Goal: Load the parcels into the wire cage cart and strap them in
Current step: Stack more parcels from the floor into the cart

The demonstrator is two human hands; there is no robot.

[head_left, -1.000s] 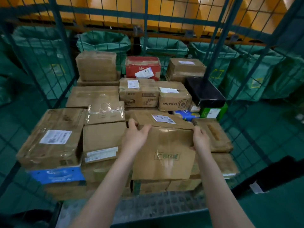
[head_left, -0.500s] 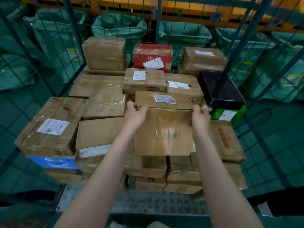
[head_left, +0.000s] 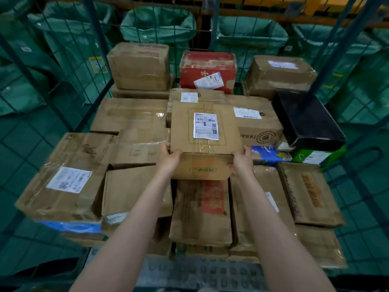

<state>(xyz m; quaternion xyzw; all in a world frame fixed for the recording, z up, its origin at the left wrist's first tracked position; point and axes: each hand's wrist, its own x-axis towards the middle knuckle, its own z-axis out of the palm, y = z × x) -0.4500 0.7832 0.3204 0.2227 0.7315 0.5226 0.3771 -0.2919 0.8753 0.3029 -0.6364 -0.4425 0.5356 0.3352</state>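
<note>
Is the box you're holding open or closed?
Closed. The held box has its top flaps flat, with clear tape and a white label across them.

Parcels (head_left: 134, 114) tight between cage walls (head_left: 69, 66)

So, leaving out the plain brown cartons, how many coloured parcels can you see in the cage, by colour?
Red parcel: 1
Black parcel: 1
Green parcel: 1
Blue parcels: 2, one beside the green one, one low at front left
Total: 5
</note>
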